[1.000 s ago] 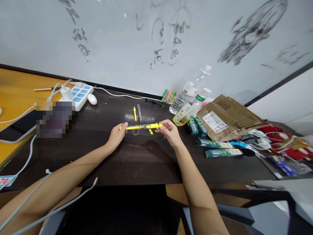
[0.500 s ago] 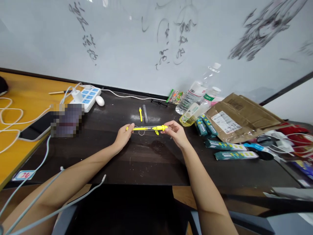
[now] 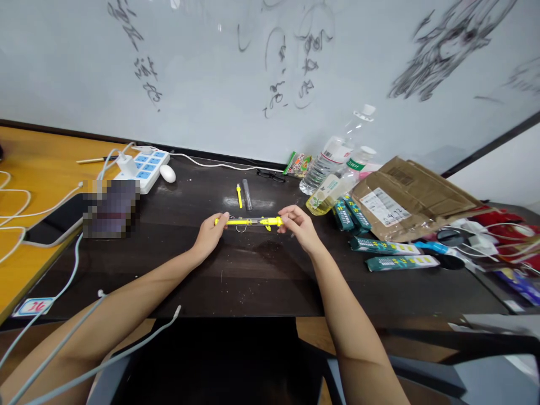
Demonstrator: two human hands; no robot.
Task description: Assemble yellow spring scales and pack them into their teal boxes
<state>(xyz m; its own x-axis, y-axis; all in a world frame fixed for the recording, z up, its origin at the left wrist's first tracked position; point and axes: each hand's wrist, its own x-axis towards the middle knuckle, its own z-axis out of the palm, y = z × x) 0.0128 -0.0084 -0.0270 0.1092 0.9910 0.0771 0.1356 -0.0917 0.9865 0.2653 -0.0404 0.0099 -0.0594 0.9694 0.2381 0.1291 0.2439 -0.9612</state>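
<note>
Both hands hold a slim clear tube with yellow ends (image 3: 254, 221) level above the dark table (image 3: 261, 287). My left hand (image 3: 210, 236) is closed, thumb and fingers pinching its left yellow end. At the right yellow end, my right hand (image 3: 300, 226) pinches with its fingertips. A small yellow clip-like part hangs under the tube near that hand, and a thin pale loop shows near the left one. Beyond the tube, a short yellow stick-like piece (image 3: 239, 196) and a separate clear tube (image 3: 247, 194) lie side by side on the table.
At right stand or lean plastic bottles (image 3: 324, 192), with green boxes (image 3: 394, 262) and a brown parcel (image 3: 392, 205) beside them. Glasses (image 3: 271, 176) lie by the whiteboard (image 3: 202, 73). At left are a power strip (image 3: 148, 169), a white mouse-like object (image 3: 167, 173) and a phone (image 3: 59, 219).
The view has shifted slightly, so everything sits a little further left. Both hands keep their grip on the tube; its yellow clip-like part appears turned a little.
</note>
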